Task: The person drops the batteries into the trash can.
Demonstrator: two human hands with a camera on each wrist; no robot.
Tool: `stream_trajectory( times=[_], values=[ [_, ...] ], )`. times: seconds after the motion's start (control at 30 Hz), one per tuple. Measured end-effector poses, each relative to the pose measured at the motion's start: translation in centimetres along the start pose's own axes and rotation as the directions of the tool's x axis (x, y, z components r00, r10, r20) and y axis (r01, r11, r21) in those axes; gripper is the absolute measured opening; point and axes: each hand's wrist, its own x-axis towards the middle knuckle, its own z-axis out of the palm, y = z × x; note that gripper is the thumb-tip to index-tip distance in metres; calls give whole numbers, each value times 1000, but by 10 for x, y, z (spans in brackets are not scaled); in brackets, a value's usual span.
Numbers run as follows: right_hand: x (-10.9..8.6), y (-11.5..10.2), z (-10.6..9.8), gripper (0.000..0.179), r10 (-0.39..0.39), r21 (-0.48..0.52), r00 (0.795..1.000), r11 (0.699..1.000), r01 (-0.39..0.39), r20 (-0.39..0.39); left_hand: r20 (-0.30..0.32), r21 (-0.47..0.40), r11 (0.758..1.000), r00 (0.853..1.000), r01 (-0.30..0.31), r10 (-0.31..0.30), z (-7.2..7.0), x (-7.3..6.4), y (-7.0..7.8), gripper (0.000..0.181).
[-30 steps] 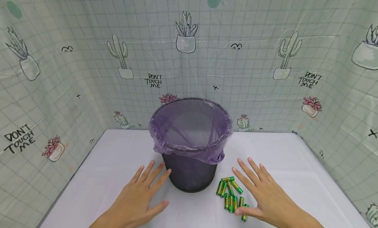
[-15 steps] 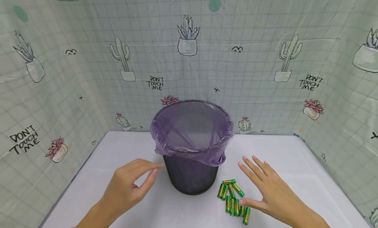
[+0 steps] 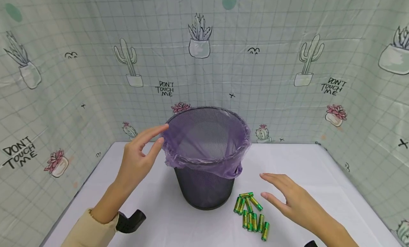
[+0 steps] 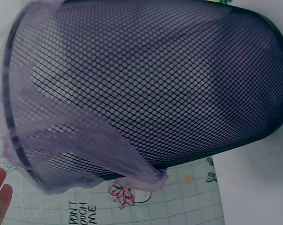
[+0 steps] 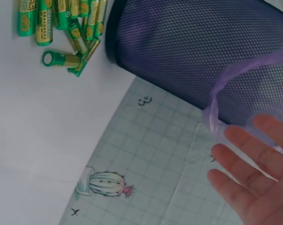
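Note:
A black mesh wastebasket (image 3: pixel 204 190) stands upright, lined with a purple plastic bag (image 3: pixel 223 167) folded over its rim. My left hand (image 3: pixel 138 155) is raised at the left side of the rim, fingertips right at the bag's edge, thumb and fingers apart. In the left wrist view only a few fingertips (image 4: pixel 2 192) show beside the bag. My right hand (image 3: pixel 295 200) hovers right of the wastebasket, with thumb and fingers spread and nothing between them. Several green and gold batteries (image 3: pixel 250 220) lie on the table between that hand and the wastebasket.
A white cloth covers the table (image 3: pixel 137 204). Behind and on both sides hangs a gridded curtain (image 3: pixel 274 19) printed with cacti. A black wrist mount (image 3: pixel 130 222) sits at the cuff of my left sleeve (image 3: pixel 91 231).
My left hand first brought its fingertips together low beside the wastebasket, then rose to its rim with thumb and fingers parted. My right hand has turned sideways, shifting slightly away from the batteries.

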Motion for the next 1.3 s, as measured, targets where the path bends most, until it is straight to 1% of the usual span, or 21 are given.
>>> stream_trajectory(
  times=[0.1, 0.17, 0.23, 0.33, 0.53, 0.63, 0.7, 0.77, 0.83, 0.93, 1.0, 1.07, 1.17, 1.23, 1.3],
  values=[
    [0, 2, 2, 39, 44, 42, 999, 998, -44, 10, 62, -2, 998, 996, 58, -57, 3, 6, -10, 39],
    [0, 4, 4, 35, 55, 71, 998, 996, -55, 11, 94, -6, 997, 992, 81, -80, 5, 8, -16, 41],
    [-2, 6, 7, 32, 52, 94, 999, 994, -52, 3, 125, -20, 995, 987, 101, -97, 6, 10, -22, 43],
    [-4, 10, 13, 28, 47, 127, 999, 991, -47, 2, 177, -48, 990, 976, 136, -125, 8, 13, -29, 47],
    [-11, 17, 22, 29, 50, 223, 998, 973, -54, 22, 280, -101, 975, 946, 200, -165, 10, 18, -42, 54],
    [-14, 21, 27, 28, 60, 256, 997, 964, -69, 41, 326, -142, 960, 927, 243, -186, 11, 19, -47, 56],
    [-18, 24, 32, 27, 77, 274, 995, 957, -91, 61, 355, -178, 945, 914, 274, -198, 11, 19, -49, 58],
    [-21, 27, 37, 26, 93, 300, 993, 947, -111, 76, 378, -206, 931, 902, 301, -208, 11, 19, -51, 59],
    [-25, 29, 43, 25, 103, 329, 991, 936, -125, 84, 393, -224, 921, 894, 319, -214, 11, 18, -53, 60],
    [-31, 33, 51, 24, 102, 380, 989, 915, -135, 104, 406, -241, 909, 886, 340, -223, 12, 16, -55, 61],
    [-33, 36, 57, 26, 113, 411, 983, 897, -164, 146, 415, -256, 897, 879, 361, -236, 12, 15, -56, 61],
    [-34, 38, 61, 28, 137, 426, 972, 880, -208, 193, 423, -269, 882, 871, 386, -252, 11, 14, -57, 62],
    [-34, 41, 66, 31, 207, 422, 945, 855, -302, 255, 435, -279, 865, 858, 417, -273, 10, 12, -60, 64],
    [-33, 42, 68, 33, 248, 414, 928, 841, -349, 278, 439, -281, 860, 854, 427, -281, 9, 11, -63, 65],
    [-33, 43, 71, 36, 291, 410, 906, 819, -401, 307, 443, -281, 858, 851, 430, -281, 9, 10, -66, 65]
  ],
)
